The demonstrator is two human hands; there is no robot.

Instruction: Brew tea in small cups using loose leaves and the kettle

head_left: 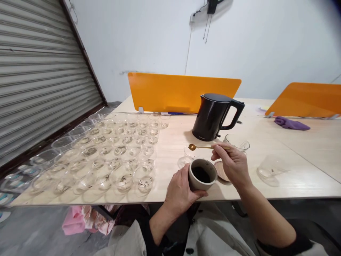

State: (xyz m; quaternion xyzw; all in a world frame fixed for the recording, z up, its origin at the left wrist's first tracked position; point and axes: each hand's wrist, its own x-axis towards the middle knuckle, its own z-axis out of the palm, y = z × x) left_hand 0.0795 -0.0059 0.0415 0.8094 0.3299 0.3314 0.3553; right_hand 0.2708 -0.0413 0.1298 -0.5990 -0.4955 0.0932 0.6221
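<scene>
My left hand (179, 188) is wrapped round a light ceramic canister (204, 184), tilted towards me, with dark loose leaves (201, 174) inside. Pinched in my right hand (232, 164) is a small gold spoon (202, 147), held level above and behind the canister's rim. Its bowl (191, 147) points left over a clear cup (183, 161) on the table. Partly hidden behind my right hand lies a round wooden lid (221, 172). A glass vessel (238, 141) stands just beyond that hand.
Many clear plastic cups (145, 181) with dark bits in them fill the table's left side. A black electric kettle (209, 119) stands behind my hands. Farther right are a clear pitcher (269, 172) and a purple cloth (291, 123). Orange dividers (181, 90) line the back.
</scene>
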